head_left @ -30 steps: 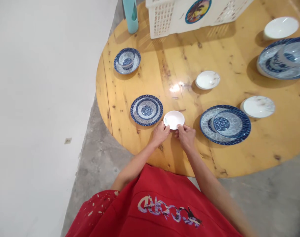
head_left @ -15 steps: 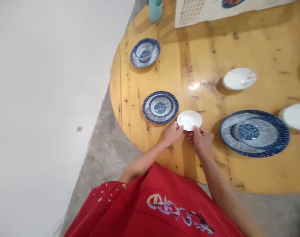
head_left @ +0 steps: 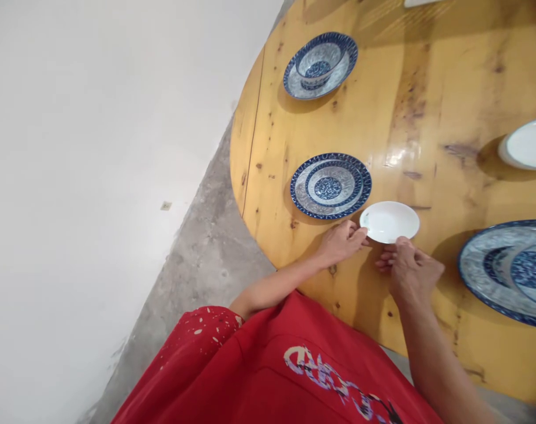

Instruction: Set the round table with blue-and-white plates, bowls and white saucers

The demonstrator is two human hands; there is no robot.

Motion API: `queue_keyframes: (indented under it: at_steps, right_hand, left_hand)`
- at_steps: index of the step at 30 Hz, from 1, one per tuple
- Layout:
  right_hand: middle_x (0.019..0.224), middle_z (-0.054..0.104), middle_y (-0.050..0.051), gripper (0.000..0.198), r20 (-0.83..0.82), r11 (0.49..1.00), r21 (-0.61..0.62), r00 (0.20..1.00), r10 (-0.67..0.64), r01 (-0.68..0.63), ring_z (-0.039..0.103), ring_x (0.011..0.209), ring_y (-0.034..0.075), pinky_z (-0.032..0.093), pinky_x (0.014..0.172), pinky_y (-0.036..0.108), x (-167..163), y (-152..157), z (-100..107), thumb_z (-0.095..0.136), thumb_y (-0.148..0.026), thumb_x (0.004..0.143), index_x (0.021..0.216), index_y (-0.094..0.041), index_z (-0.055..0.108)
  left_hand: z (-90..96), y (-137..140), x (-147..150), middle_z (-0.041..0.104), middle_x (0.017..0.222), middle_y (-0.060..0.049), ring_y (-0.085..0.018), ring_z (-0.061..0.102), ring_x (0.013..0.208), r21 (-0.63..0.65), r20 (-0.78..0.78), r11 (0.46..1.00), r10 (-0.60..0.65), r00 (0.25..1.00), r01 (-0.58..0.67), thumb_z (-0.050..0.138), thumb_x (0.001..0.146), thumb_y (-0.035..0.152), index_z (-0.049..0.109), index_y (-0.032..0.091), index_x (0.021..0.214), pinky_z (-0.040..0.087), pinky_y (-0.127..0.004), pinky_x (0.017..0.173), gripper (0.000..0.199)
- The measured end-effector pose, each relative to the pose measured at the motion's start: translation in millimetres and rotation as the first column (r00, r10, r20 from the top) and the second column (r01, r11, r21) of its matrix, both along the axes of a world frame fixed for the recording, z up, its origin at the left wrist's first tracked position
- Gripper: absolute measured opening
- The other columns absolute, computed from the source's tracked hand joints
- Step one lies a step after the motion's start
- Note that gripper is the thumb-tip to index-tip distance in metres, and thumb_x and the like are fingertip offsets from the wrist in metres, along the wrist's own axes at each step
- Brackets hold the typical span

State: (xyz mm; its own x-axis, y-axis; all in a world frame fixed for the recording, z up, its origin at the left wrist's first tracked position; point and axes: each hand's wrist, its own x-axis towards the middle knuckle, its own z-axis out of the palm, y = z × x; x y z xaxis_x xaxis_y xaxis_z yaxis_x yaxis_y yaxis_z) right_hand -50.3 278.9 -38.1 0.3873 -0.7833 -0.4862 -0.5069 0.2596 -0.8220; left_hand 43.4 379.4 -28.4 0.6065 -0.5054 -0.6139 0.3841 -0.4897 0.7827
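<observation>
A small white oval-looking dish (head_left: 390, 222) is between my hands, close over the near side of the wooden table. My left hand (head_left: 343, 241) has its thumb and fingers closed at the dish's left rim. With a pinch of thumb and fingers, my right hand (head_left: 411, 268) grips the near right rim. Just left of the dish lies a blue-and-white patterned plate (head_left: 298, 187), with a smaller matching dish (head_left: 328, 188) in its middle. Whether the white dish touches the tabletop is hard to see.
Farther back, a patterned bowl (head_left: 319, 62) stands on a matching plate (head_left: 309, 93). To the right are a large patterned platter (head_left: 479, 247) bearing a clear-looking patterned bowl (head_left: 532, 274), and a white bowl (head_left: 528, 144). The table's (head_left: 268, 194) curved edge runs along the left.
My view has shifted left and nearer, so the tableware appears larger and farther right. Both hands stay at the white dish's rim, beside the patterned plate.
</observation>
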Motion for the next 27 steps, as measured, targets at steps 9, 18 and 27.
queue_keyframes:
  at_steps: [9,18,27]
  right_hand:
    - [0.053,0.056,0.001,0.032,0.017,0.999,-0.024,1.000,-0.023,0.023,0.051,0.037,0.014,0.039,0.034,0.025,0.1,0.2,-2.7,0.060,-0.045,0.081,0.069,-0.016,0.063]
    - [0.054,0.057,0.001,0.035,0.020,1.000,-0.019,1.000,0.005,-0.004,0.052,0.038,0.014,0.041,0.036,0.024,-2.3,0.5,-7.0,0.061,-0.048,0.082,0.071,-0.015,0.063]
    - [0.054,0.058,0.002,0.035,0.005,1.000,-0.010,1.000,-0.016,0.016,0.052,0.038,0.015,0.042,0.036,0.025,2.0,3.0,-0.2,0.063,-0.049,0.080,0.071,-0.015,0.064]
  left_hand:
    - [-2.3,38.5,7.6,0.070,0.079,-0.003,-0.011,0.063,0.062,-0.083,-0.088,0.901,0.420,0.903,-0.427,0.047,0.099,0.038,0.051,0.019,0.087,0.053,-0.024,0.065,0.023]
    - [-9.9,47.1,27.4,0.071,0.075,-0.004,-0.011,0.062,0.059,-0.086,-0.110,0.817,0.561,0.820,-0.570,0.045,0.101,0.037,0.049,0.021,0.080,0.051,-0.024,0.063,0.027]
    - [-8.6,46.8,31.5,0.072,0.075,-0.006,-0.011,0.061,0.058,-0.090,-0.129,0.806,0.573,0.809,-0.585,0.042,0.102,0.035,0.053,0.019,0.076,0.053,-0.026,0.066,0.032]
